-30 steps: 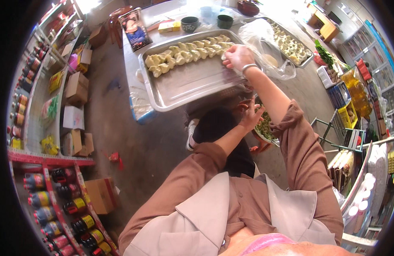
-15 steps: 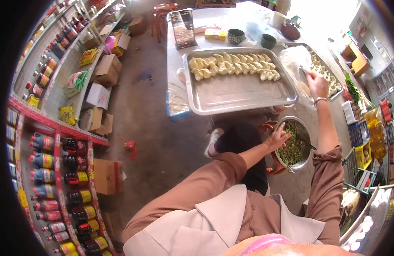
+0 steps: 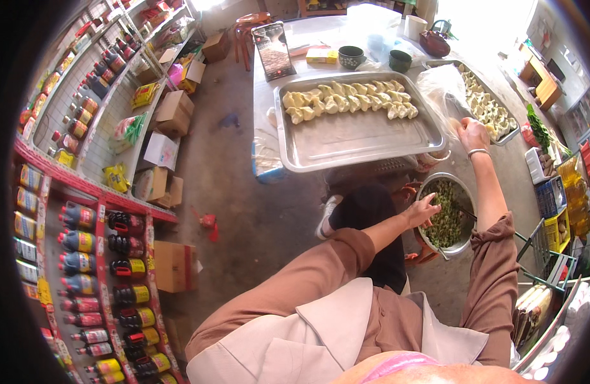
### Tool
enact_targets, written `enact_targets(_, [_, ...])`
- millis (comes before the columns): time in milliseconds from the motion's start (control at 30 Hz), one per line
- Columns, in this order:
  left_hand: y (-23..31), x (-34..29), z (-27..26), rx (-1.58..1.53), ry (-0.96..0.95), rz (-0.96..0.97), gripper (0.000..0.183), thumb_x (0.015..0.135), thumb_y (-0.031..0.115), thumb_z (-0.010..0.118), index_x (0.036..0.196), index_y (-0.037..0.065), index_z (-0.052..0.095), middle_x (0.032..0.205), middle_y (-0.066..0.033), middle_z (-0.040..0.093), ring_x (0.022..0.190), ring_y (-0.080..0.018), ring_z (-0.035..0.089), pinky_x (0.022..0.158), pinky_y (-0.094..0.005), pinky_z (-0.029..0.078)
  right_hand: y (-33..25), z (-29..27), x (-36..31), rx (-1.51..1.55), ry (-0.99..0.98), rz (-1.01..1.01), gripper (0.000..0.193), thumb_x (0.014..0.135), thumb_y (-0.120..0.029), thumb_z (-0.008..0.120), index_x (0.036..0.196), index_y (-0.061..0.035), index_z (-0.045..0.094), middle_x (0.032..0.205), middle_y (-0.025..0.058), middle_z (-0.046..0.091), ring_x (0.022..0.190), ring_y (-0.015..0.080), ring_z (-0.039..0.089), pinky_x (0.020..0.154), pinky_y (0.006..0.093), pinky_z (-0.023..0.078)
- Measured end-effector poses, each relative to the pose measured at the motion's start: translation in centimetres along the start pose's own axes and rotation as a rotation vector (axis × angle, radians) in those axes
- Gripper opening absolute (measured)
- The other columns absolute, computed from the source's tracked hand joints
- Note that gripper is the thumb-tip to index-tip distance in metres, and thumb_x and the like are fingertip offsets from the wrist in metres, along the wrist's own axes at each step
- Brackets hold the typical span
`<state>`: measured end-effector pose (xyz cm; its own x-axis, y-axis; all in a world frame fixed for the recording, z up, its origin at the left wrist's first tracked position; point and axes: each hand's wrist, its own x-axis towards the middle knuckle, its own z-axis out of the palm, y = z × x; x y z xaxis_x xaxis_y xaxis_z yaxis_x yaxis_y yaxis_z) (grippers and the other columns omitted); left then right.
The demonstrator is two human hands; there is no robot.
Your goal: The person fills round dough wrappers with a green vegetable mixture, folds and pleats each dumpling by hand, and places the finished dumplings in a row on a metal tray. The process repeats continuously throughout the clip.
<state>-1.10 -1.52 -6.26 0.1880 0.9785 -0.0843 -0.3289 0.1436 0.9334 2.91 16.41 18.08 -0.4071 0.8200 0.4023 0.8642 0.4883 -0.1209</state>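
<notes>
My left hand (image 3: 423, 211) is at the left rim of a metal bowl (image 3: 472, 203) of chopped green filling (image 3: 444, 224), its fingers stretched out over the filling and holding nothing I can see. A dark utensil handle leans on the bowl's right side. My right hand (image 3: 474, 136) has its fingers closed at the edge of a clear plastic bag (image 3: 440, 88) on the table; a pale round piece shows beside the fingertips, partly hidden. Left of the bag, a big metal tray (image 3: 352, 142) holds rows of dumplings (image 3: 346, 99) along its far half.
A second tray of dumplings (image 3: 477, 99) lies at the table's right. Behind are a phone-like screen (image 3: 273, 51), two dark cups (image 3: 351, 57), a yellow box (image 3: 322, 56) and a teapot (image 3: 434, 43). Shelves of bottles (image 3: 77, 240) stand left; crates (image 3: 556, 230) stand right.
My right hand has come down slightly, nearer the pale round piece by the bag. My left hand has shifted a little over the bowl, its fingers more spread. The view has turned slightly.
</notes>
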Motion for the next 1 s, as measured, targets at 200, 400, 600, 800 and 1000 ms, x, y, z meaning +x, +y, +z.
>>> enact_targets(200, [1.2,-0.4,0.1,-0.089,-0.02,-0.04,0.08,0.093,0.04,0.057,0.151,0.001,0.018,0.113,-0.0167,0.064,0.066,-0.0188,0.066,0.053,-0.0304,0.054,-0.4,-0.7,0.2,0.033,-0.079,0.115,0.02,0.078,-0.027,0.068,0.091,-0.0122,0.072,0.086,0.0144,0.071,0.083,0.0295,0.069,0.075,0.0387,0.053])
enact_targets(400, [2.5,-1.0,0.1,-0.039,-0.01,-0.058,0.075,0.094,0.039,0.056,0.149,0.001,0.024,0.112,-0.0173,0.063,0.065,-0.0183,0.066,0.053,-0.0299,0.054,0.3,-1.9,-0.1,0.254,0.329,0.098,0.012,0.082,-0.02,0.066,0.089,-0.0098,0.068,0.081,0.0141,0.07,0.073,0.0266,0.07,0.068,0.0354,0.053])
enact_targets(600, [2.0,-0.7,0.4,0.03,-0.025,-0.184,0.062,0.095,0.043,0.055,0.138,-0.001,0.046,0.107,-0.0153,0.061,0.068,-0.0192,0.066,0.057,-0.0309,0.055,3.1,-3.4,-7.2,1.285,0.387,0.3,0.018,0.09,-0.014,0.066,0.106,-0.0056,0.062,0.098,0.0027,0.063,0.086,0.0129,0.062,0.072,0.0268,0.054])
enact_targets(800, [4.4,-1.9,1.3,-0.34,-0.176,-0.292,0.091,0.083,0.08,0.041,0.112,-0.002,0.063,0.093,-0.0153,0.07,0.081,-0.0261,0.069,0.077,-0.0397,0.056,1.2,2.5,-22.2,1.367,0.218,0.712,0.017,0.09,-0.008,0.063,0.106,-0.0033,0.062,0.097,0.006,0.065,0.084,0.0153,0.064,0.068,0.0304,0.056])
enact_targets(1000, [6.5,-4.0,2.0,-0.36,-0.153,-0.393,0.048,0.095,0.048,0.056,0.112,0.003,0.063,0.1,-0.0093,0.068,0.09,-0.0211,0.067,0.077,-0.0363,0.057,-0.8,5.2,-28.8,1.168,0.142,0.686,0.022,0.085,-0.01,0.065,0.106,-0.0013,0.063,0.095,0.0069,0.065,0.084,0.0153,0.063,0.068,0.0285,0.056])
